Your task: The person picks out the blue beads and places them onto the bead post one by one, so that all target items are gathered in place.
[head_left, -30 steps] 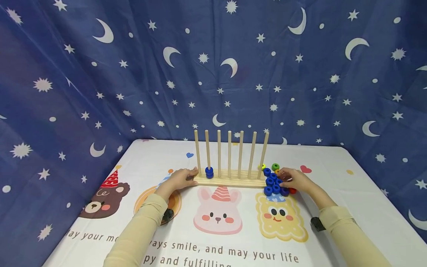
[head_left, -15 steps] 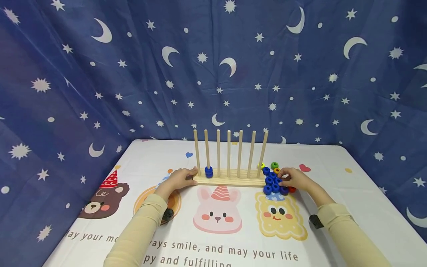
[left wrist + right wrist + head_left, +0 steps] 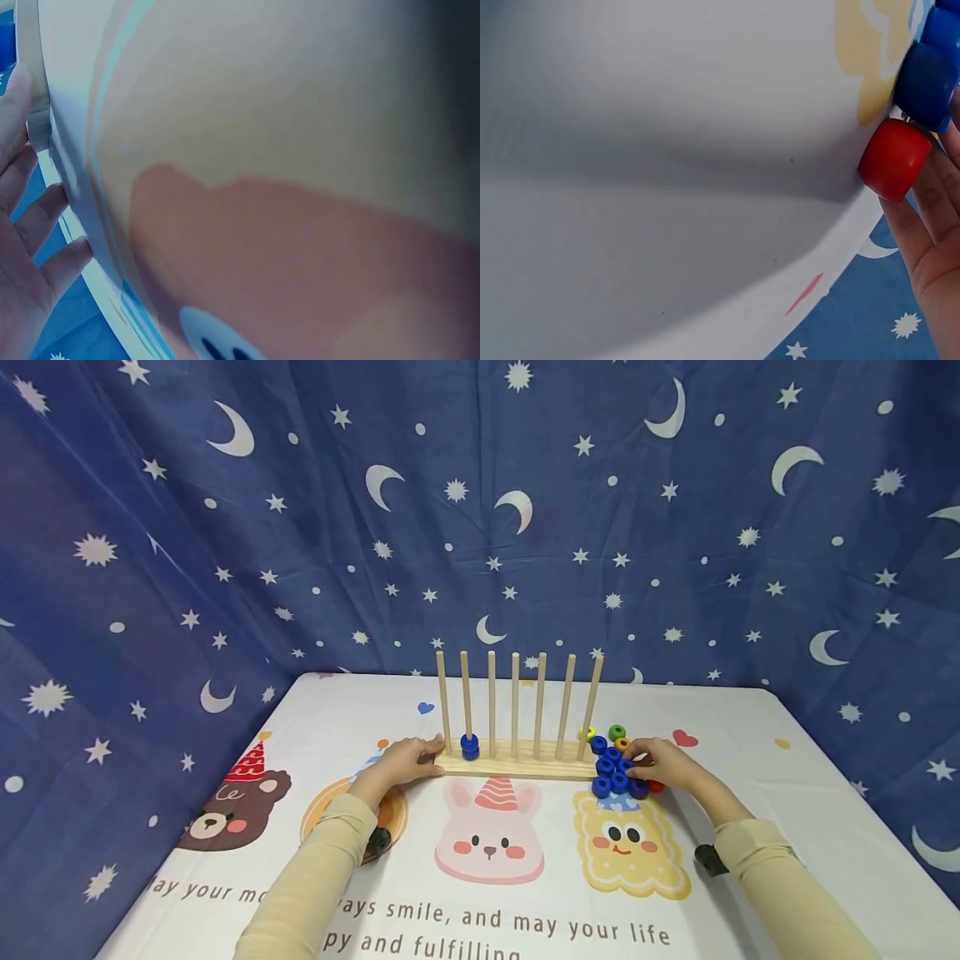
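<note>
In the head view, a wooden peg rack (image 3: 517,767) with a row of several upright pegs stands mid-table. Blue beads (image 3: 469,747) are stacked on its second peg from the left. My left hand (image 3: 401,762) holds the rack's left end between thumb and forefinger. In the left wrist view, the fingers (image 3: 64,262) are spread beside it. At the rack's right end lies a cluster of loose blue beads (image 3: 619,782). My right hand (image 3: 667,764) rests against their right side, thumb and forefinger apart. In the right wrist view, its fairly straight fingers touch a red bead (image 3: 895,159).
A yellow bead (image 3: 589,733), a green bead (image 3: 617,732) and an orange bead (image 3: 622,744) lie behind the blue cluster. The white tablecloth (image 3: 360,702) has printed cartoon animals and lettering. A dark blue curtain (image 3: 480,527) with moons and stars hangs beyond the table.
</note>
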The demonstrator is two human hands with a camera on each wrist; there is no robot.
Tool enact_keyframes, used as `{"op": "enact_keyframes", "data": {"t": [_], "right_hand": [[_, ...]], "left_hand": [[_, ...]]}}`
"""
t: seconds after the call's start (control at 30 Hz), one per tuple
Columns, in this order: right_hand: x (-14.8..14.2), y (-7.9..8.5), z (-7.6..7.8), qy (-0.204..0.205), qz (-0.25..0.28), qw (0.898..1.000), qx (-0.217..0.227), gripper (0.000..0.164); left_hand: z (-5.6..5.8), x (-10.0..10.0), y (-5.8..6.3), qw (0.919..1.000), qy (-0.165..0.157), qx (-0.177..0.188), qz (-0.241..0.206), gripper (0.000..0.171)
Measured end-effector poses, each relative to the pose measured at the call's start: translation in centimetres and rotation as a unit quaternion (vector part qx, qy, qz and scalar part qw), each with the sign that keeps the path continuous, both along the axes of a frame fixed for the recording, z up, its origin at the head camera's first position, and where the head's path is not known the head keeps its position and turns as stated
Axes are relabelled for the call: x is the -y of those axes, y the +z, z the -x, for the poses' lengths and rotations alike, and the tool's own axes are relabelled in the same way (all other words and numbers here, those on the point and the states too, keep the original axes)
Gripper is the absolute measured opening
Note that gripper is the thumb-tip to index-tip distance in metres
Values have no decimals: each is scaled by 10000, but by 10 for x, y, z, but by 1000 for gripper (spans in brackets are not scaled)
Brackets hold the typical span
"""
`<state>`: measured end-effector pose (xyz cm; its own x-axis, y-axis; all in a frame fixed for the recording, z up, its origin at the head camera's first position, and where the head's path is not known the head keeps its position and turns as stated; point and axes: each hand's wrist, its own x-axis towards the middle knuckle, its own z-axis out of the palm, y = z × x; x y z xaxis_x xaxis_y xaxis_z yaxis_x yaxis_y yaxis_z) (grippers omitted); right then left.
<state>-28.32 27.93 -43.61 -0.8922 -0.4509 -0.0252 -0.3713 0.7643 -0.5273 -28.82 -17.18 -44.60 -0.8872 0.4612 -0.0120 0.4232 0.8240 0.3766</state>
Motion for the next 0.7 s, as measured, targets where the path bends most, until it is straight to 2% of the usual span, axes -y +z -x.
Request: {"op": "enact_keyframes", "data": {"t": [0.3, 0.7], "right_hand": [[0, 2, 1, 118, 16, 9999, 24, 19], [0, 1, -6, -31, 140, 9999, -60, 20]], "left_hand": [[-1, 1, 0, 10000, 45, 50, -38, 55], [0, 1, 0, 10000, 64, 9, 61, 55]]}}
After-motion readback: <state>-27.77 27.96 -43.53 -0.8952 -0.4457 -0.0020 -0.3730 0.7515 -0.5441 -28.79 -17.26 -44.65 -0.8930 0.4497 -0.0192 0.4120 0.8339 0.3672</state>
